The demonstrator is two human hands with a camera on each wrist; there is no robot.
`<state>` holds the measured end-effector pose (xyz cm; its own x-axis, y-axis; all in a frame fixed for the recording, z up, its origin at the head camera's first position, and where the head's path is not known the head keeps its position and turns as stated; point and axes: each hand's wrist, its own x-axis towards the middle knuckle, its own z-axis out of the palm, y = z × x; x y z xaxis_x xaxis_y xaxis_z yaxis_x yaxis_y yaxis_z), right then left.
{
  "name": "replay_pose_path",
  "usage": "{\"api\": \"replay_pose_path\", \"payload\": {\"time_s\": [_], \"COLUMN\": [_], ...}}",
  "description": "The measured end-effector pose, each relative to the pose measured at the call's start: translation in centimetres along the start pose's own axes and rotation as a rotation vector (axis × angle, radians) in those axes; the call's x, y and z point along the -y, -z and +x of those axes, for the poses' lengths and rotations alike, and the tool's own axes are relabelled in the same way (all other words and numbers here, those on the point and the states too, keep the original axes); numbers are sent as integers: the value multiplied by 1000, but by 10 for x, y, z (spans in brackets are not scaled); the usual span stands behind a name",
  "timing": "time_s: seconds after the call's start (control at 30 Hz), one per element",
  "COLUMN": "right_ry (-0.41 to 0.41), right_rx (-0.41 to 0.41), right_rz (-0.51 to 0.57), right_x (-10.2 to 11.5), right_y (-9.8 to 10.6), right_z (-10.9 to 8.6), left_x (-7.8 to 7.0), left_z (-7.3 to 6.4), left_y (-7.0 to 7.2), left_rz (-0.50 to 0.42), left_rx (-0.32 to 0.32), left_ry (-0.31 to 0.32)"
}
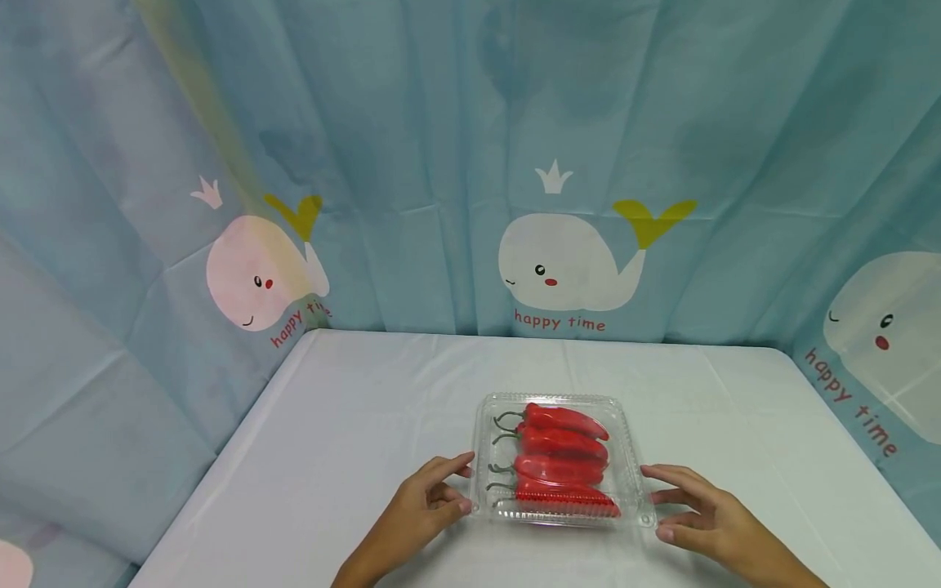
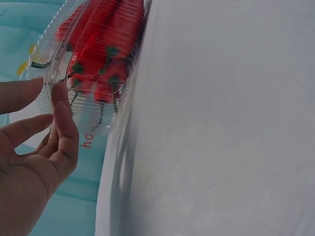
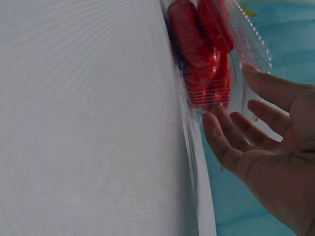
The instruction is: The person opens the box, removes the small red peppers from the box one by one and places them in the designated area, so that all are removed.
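Observation:
A clear plastic clamshell box (image 1: 630,457) sits on the white table, its ridged front side facing me. Through the plastic show several red peppers (image 1: 560,469) lying in a row, their thin green stems pointing left. My left hand (image 1: 417,513) is beside the box's left edge, fingertips right at the rim and the thumb by the front left corner. On the opposite side, my right hand (image 1: 702,513) has its fingers spread and loosely bent next to the right edge. In the right wrist view, the fingers (image 3: 226,142) are apart, with nothing gripped between them.
A white cloth (image 1: 353,408) covers the table. Blue curtains (image 1: 412,163) printed with whales and the words "happy time" hang behind the table and along its left and right sides.

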<state>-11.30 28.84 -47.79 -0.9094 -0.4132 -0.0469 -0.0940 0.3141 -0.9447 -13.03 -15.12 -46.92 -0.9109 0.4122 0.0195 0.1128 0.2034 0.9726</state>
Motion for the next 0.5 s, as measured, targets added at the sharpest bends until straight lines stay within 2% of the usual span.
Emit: {"api": "replay_pose_path", "payload": {"time_s": [0.27,0.5], "right_ry": [-54,-117], "right_rx": [17,28], "right_rz": [39,92], "right_x": [0,-1], "right_y": [0,0], "right_z": [0,1], "left_x": [1,2], "left_z": [-1,0], "left_y": [5,6], "left_rz": [-44,-88], "left_rx": [67,88], "left_ry": [2,11]}}
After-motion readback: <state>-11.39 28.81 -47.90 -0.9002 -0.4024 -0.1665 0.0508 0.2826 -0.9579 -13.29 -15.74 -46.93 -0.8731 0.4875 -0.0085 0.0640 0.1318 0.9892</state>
